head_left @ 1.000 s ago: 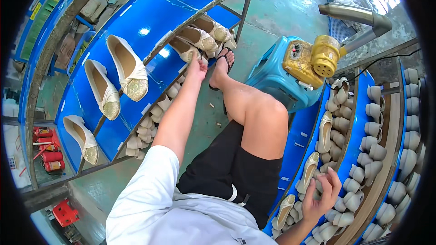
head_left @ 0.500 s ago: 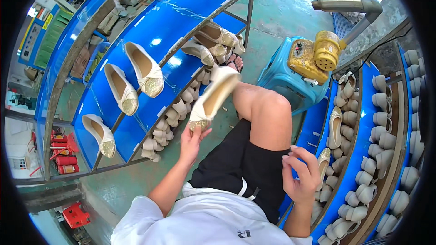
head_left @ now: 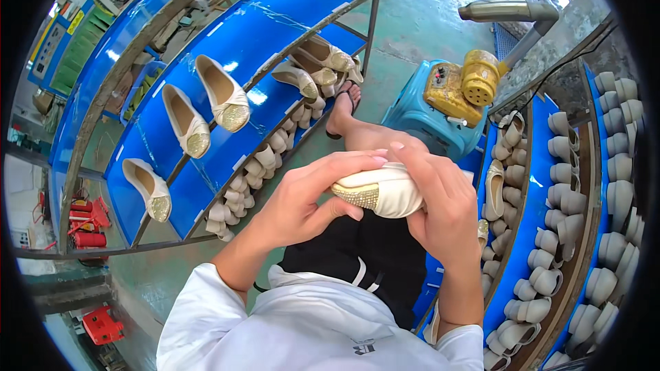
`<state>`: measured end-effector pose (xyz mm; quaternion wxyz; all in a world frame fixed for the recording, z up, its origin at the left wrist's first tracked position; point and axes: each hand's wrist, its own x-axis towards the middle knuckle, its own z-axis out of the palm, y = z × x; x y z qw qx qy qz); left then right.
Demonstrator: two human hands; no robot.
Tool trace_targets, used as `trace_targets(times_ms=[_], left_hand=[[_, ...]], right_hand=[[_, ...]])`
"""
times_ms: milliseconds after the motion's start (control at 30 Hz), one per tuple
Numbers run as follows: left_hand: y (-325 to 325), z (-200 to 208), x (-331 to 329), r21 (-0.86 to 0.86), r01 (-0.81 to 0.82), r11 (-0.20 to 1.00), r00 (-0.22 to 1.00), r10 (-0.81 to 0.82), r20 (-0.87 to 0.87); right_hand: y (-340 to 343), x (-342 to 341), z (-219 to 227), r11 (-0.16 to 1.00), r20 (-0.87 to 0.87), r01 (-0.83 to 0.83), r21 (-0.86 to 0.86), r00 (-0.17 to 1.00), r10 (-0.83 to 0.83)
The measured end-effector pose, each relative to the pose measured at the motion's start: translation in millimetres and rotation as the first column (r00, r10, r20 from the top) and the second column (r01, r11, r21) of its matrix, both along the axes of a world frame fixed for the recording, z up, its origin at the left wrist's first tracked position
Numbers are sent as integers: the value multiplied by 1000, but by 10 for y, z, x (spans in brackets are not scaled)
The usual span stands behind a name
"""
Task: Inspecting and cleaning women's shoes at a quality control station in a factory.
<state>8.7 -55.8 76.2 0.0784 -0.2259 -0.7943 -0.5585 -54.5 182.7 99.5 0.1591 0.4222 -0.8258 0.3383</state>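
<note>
Cream shoe (head_left: 385, 191) sits over the lap, glitter toe pointing left, turned up as if for inspection. Left hand (head_left: 302, 203) cups the toe; right hand (head_left: 440, 199) wraps the heel end. Similar shoes lie on the blue rack (head_left: 261, 48), upper left.

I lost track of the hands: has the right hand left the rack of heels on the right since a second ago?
Yes. The right hand has come off the right rack and moved left, onto the shoe over the lap.

1 head-worn fisheye view looks steeply down, close over the person's lap; blue racks (head_left: 206, 62) bend at both rims, apparently lens distortion.
</note>
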Motion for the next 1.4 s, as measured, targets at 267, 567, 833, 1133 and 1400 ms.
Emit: trace_targets(times_ms=[267, 567, 833, 1133, 1400], left_hand=[[93, -401, -194, 129, -152, 980, 911, 88, 404], [-86, -758, -122, -29, -259, 965, 824, 237, 515], [-136, -912, -215, -50, -315, 948, 746, 280, 604], [-152, -967, -248, -59, -324, 944, 755, 296, 585], [-169, -966, -174, -64, -333, 941, 755, 307, 579]], right_hand=[[165, -1118, -499, 968, 144, 246, 42, 958, -249], [30, -3377, -1240, 780, 231, 621, 72, 751, -619], [-72, -3806, -1449, 712, 353, 701, -43, 677, -646], [-122, -3671, -1570, 711, 332, 658, -249, 747, -575], [-124, -3601, -1627, 656, 338, 688, -310, 725, -600]])
